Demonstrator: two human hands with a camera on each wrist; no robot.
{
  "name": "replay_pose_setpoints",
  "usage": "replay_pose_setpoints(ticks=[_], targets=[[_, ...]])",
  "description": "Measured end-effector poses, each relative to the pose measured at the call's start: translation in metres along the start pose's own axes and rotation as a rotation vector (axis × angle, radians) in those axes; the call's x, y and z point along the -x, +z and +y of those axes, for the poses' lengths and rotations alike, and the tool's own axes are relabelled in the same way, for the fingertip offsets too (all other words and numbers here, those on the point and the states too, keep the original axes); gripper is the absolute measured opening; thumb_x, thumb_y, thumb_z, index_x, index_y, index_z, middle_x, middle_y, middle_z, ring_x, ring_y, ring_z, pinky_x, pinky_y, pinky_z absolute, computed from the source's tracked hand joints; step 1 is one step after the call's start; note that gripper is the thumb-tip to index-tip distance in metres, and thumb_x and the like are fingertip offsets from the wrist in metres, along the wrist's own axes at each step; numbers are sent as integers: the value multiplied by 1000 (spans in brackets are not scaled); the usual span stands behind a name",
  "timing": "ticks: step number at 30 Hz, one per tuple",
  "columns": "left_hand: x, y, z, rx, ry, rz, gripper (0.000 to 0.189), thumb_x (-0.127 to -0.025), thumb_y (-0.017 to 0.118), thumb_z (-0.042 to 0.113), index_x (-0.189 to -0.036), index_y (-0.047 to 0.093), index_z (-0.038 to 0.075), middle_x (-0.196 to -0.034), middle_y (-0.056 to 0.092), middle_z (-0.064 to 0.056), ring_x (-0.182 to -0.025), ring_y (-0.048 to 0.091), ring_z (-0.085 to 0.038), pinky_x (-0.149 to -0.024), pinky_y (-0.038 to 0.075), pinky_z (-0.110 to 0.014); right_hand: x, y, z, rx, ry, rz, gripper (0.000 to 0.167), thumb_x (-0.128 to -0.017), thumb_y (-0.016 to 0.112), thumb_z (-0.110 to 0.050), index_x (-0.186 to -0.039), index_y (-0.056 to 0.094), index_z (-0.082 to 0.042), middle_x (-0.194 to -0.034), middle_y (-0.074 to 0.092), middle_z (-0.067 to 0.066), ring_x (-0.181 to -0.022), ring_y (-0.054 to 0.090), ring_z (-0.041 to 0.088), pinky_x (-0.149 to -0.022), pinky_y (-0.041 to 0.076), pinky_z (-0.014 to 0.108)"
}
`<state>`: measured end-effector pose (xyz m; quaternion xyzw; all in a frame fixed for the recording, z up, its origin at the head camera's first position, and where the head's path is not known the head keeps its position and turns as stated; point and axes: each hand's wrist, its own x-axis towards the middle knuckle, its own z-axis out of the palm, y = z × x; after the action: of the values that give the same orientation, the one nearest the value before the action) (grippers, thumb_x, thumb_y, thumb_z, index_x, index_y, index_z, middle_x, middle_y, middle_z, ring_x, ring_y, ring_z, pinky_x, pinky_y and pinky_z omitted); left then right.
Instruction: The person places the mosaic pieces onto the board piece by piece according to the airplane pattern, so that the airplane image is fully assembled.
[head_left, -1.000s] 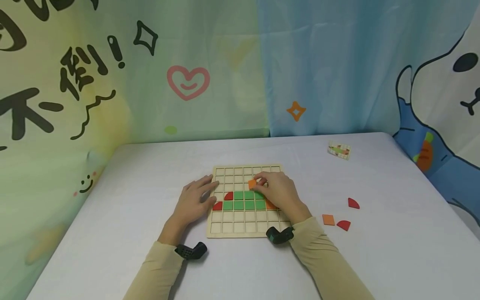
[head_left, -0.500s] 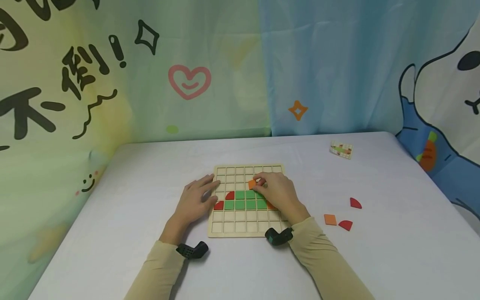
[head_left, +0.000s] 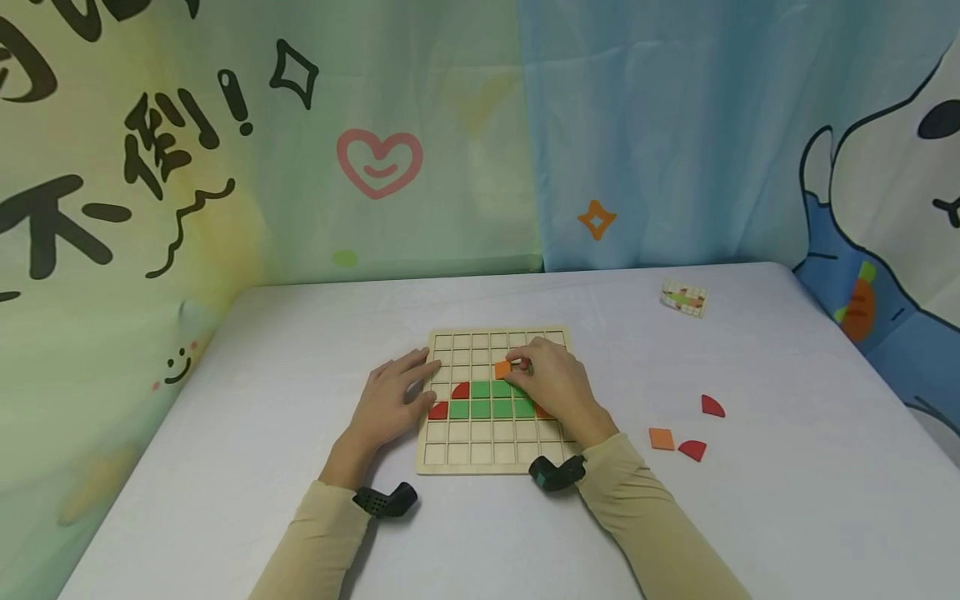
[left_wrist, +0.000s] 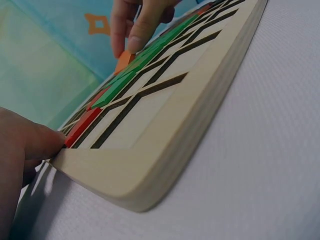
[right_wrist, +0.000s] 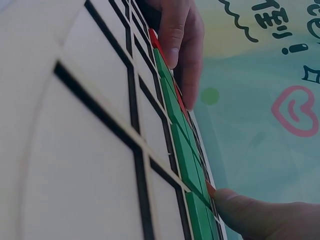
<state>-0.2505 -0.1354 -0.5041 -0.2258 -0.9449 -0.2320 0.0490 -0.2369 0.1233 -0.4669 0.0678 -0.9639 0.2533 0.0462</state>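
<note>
A pale wooden grid board (head_left: 480, 455) lies on the table. Two rows of green square tiles (head_left: 480, 408) fill its middle, with red quarter-round tiles (head_left: 461, 390) at their left ends. My right hand (head_left: 558, 383) pinches an orange square tile (head_left: 502, 369) between thumb and fingers, just above the upper green row. In the left wrist view that orange tile (left_wrist: 124, 62) stands tilted at the board. Another orange tile (head_left: 543, 412) is partly hidden under the right hand. My left hand (head_left: 390, 404) rests at the board's left edge, fingers spread, the thumb near the lower red tile.
Right of the board lie a loose orange square tile (head_left: 662, 439) and two red quarter-round tiles (head_left: 692, 451). A small patterned card (head_left: 684, 298) sits at the table's far right. Printed curtains hang behind the white-covered table (head_left: 337, 317).
The right hand's fingers have shifted slightly, and the pinched orange tile has moved a touch to the left. The left hand stays in place on the board's edge.
</note>
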Motion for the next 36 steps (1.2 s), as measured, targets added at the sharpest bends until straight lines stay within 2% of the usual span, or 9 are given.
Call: replay_pose_setpoints(ticks=[12,36], targets=[[0,0,0,-6,-9,-7,47,-90,54,36,-135,55,20,-149,42,-2,-140,35,-23,-115,24,-50,-2,1,1,-14,9,-24,26,-83,73,-31,-107,73,-21,-79,56,-4,-64,48,12,-53,39,24],[0,0,0,-9,1,-3,48,-90,54,37,-135,55,20,-149,42,-3,-141,35,-23,-115,24,-51,0,0,0,-16,7,-48,20,-87,69,-26,-106,74,-20,-80,55,-4,-66,48,12,-55,39,24]])
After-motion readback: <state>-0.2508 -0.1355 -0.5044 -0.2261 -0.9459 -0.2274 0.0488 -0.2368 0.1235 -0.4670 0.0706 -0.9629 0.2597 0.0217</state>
